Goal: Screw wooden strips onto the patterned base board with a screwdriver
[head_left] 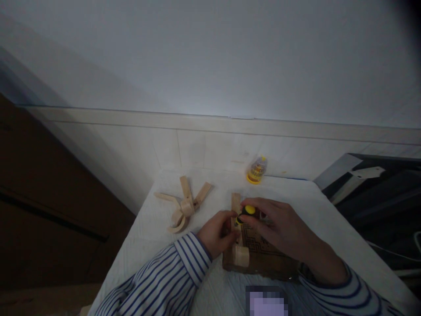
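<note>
My right hand (279, 226) is closed around a small screwdriver with a yellow and black handle (246, 213), held upright over a dark wooden board (263, 259). My left hand (219, 232) is curled at the board's left edge, its fingers pinched near the screwdriver's tip and a pale upright wooden strip (235, 202). What the left fingers grip is hidden. A light wooden block (241, 256) sits on the board's near left corner. Both sleeves are striped blue and white.
A pale wooden propeller-like assembly (184, 205) lies on the white table (148, 237) to the left. A small yellow container (256, 170) stands at the back by the wall. Dark equipment (371, 188) sits on the right; a brown panel (42, 193) on the left.
</note>
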`<state>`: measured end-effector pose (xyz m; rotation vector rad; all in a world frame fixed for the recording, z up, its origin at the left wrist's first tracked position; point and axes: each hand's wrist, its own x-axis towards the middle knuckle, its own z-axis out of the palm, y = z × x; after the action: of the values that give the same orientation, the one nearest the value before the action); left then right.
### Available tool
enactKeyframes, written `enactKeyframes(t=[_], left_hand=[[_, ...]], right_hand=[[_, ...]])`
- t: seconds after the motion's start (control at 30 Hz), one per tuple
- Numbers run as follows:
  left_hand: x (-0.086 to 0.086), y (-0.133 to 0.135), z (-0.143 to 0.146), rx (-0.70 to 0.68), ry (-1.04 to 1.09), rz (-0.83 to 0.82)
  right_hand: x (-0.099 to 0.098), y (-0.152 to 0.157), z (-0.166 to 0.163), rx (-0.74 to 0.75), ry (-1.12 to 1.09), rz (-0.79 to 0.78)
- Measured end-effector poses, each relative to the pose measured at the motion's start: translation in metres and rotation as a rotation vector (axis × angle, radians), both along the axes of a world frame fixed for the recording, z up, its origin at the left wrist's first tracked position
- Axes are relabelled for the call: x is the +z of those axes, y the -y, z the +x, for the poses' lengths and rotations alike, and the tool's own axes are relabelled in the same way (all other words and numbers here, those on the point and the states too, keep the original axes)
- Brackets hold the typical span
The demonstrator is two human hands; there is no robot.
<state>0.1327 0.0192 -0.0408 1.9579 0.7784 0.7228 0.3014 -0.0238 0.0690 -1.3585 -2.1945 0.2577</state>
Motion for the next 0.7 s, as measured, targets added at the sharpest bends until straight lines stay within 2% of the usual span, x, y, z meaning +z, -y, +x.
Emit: enactKeyframes(t=[0.23,0.4,0.57,0.7], left_hand=[[0.003,0.0,0.001,-0.004,0.0,0.018],[0.004,0.0,0.0,-0.006,-0.008,-0.004],[0.004,0.0,0.001,0.002,-0.003,-0.02],[0.007,0.001,0.001,0.009,-0.022,-0.001]], right_hand=[[-0.002,-0.002,0.0,0.037,-0.074,-0.051],[0.002,-0.001,0.005,0.204,-0.105,-0.117],[0.004,0.002,0.01,0.193,-0.072,-0.193],[0.002,0.002,0.009,0.193,-0.07,-0.17]])
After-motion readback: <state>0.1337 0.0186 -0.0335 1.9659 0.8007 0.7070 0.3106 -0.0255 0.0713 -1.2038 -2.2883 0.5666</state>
